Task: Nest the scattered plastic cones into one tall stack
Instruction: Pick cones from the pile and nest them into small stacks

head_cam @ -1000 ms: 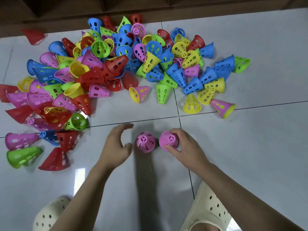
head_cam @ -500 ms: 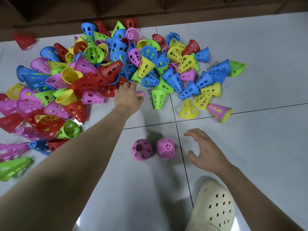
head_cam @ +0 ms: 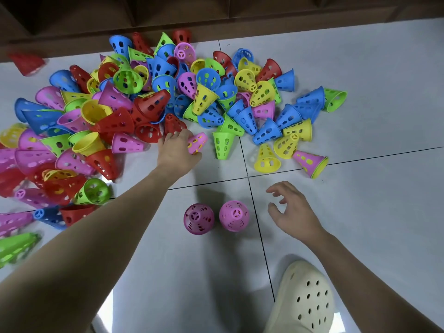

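Two pink cones stand upright side by side on the floor, a darker one (head_cam: 199, 218) and a lighter one (head_cam: 234, 215). Beyond them lies a wide heap of perforated cones (head_cam: 153, 102) in red, blue, yellow, green and pink. My left hand (head_cam: 176, 150) reaches to the heap's near edge and its fingers curl round a pink cone (head_cam: 197, 143) lying on its side. My right hand (head_cam: 292, 211) hovers just right of the lighter upright cone, fingers loosely spread, holding nothing.
A green cone (head_cam: 222, 144), a yellow cone (head_cam: 266, 158) and a pink-and-yellow cone (head_cam: 311, 163) lie at the heap's near right edge. A cream clog (head_cam: 304, 300) is at the bottom right. A dark wooden base (head_cam: 216, 18) runs along the far side of the white tiles.
My left hand reached from beside the upright cones to the heap and took hold of a pink cone. My right hand let go of the lighter upright cone and drew off to the right.
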Tool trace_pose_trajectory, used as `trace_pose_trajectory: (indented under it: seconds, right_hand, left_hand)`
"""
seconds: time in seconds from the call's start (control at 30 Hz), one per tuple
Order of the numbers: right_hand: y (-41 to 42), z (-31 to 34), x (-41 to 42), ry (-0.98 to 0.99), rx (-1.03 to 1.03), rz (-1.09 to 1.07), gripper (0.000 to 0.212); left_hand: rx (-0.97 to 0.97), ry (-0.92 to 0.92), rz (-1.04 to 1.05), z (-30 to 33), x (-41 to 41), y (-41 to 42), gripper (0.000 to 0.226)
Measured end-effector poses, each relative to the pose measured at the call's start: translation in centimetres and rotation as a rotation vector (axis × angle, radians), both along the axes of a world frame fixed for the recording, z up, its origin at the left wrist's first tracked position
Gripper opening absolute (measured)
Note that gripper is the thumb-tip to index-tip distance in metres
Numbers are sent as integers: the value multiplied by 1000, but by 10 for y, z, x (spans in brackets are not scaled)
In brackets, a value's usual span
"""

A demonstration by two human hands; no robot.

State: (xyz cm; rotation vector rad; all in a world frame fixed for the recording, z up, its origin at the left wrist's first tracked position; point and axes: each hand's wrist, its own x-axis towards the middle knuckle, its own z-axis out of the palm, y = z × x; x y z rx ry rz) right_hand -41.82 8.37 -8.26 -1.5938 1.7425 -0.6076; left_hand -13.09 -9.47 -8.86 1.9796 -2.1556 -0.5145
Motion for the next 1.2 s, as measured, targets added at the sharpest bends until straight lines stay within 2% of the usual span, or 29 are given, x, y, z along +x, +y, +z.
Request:
trace_pose_trajectory:
  seconds: [0.17, 0.33, 0.47, 0.53, 0.6, 0.73, 0.83, 0.9, 1.03, 1.1, 1.2]
  right_hand:
    - [2, -6, 4, -12, -7, -12, 26]
    - [-3, -10, 1, 9, -51, -43, 20]
    - [-30, -2, -3, 229, -245, -99, 33]
    - [-55, 2, 0, 440, -252, 8, 48]
    - [-82, 3, 9, 554, -138, 83, 60]
    - [-110, -9, 24, 469, 158, 40, 59]
    - [-106, -9, 25, 364, 164, -60, 41]
    - [-102, -7, 24, 317, 184, -134, 39]
    - [-94, -9, 20, 207, 352, -221, 85]
    - [-90, -12, 16, 248, 418, -250, 83]
    - [-83, -11, 12, 441, 446, -231, 66]
  left_hand:
    - [72, 427, 129, 7, -6, 16, 45]
    - [53, 711, 236, 29, -9, 44, 43]
    - [-6, 896, 290, 50, -3, 88, 34]
    - [-18, 901, 289, 59, 1, 113, 35]
    - [-50, 873, 259, 69, 4, 135, 34]
    - [-92, 777, 157, 77, 10, 167, 34]
    - [-2, 683, 74, 67, 15, 181, 38]
    - [78, 630, 50, 56, 17, 186, 39]
    - [128, 558, -12, 38, 17, 192, 44]
    - [127, 566, -14, 33, 18, 193, 44]
    - [121, 571, -14, 29, 19, 194, 44]
